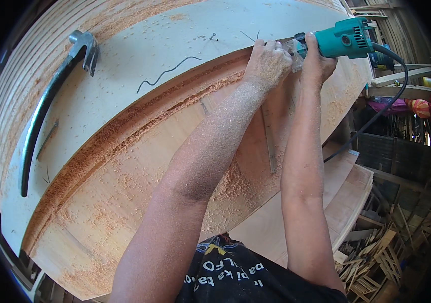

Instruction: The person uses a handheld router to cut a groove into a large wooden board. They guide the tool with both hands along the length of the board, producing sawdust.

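Note:
A teal trim router point(340, 38) lies tilted over the far right part of a curved wooden panel point(129, 177). My right hand point(317, 66) wraps round its front end. Dusted with shavings, my left hand point(270, 63) is closed at the router's clear base; its fingertips are partly hidden. Both hands are beside the curved edge of a pale template board point(119, 65) that lies on the panel. Along that edge runs a routed groove point(137, 132) full of reddish sawdust. The router's bit is hidden.
A claw hammer point(42, 108) rests on the template board at left. The black power cord point(405, 83) hangs down at right. Loose shavings point(235, 189) cover parts of the panel. Wood scraps point(382, 257) are heaped on the floor at lower right.

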`<action>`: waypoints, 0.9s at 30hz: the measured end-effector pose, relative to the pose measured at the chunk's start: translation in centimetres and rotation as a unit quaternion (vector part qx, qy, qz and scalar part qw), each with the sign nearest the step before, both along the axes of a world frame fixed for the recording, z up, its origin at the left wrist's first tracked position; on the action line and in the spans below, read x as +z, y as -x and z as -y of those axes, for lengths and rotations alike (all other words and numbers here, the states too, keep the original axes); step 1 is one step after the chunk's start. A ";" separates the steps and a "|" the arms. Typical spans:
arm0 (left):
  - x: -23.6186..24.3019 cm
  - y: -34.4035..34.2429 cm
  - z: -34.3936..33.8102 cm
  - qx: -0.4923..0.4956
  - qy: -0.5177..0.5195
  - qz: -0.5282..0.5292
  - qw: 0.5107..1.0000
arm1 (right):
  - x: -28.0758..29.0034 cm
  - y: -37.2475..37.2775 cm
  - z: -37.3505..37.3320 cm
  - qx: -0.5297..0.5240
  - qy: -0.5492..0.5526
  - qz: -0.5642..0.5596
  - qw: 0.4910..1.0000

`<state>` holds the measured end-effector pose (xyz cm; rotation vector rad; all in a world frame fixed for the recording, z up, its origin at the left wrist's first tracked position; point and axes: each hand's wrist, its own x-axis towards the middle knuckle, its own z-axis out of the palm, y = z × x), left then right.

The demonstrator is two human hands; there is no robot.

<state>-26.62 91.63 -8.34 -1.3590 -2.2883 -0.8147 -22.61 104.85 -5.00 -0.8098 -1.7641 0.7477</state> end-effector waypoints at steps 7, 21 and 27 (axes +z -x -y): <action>-0.2 0.0 -1.0 0.013 0.002 -0.006 1.000 | 0.1 0.0 -1.1 -0.013 0.014 0.033 0.999; -0.2 0.1 -2.8 -0.004 -0.015 -0.038 0.999 | 1.0 -0.4 -1.7 -0.049 0.028 0.064 0.996; -0.2 0.2 -3.4 -0.006 -0.024 -0.030 0.999 | 1.0 -0.3 -2.1 -0.057 0.004 0.083 0.995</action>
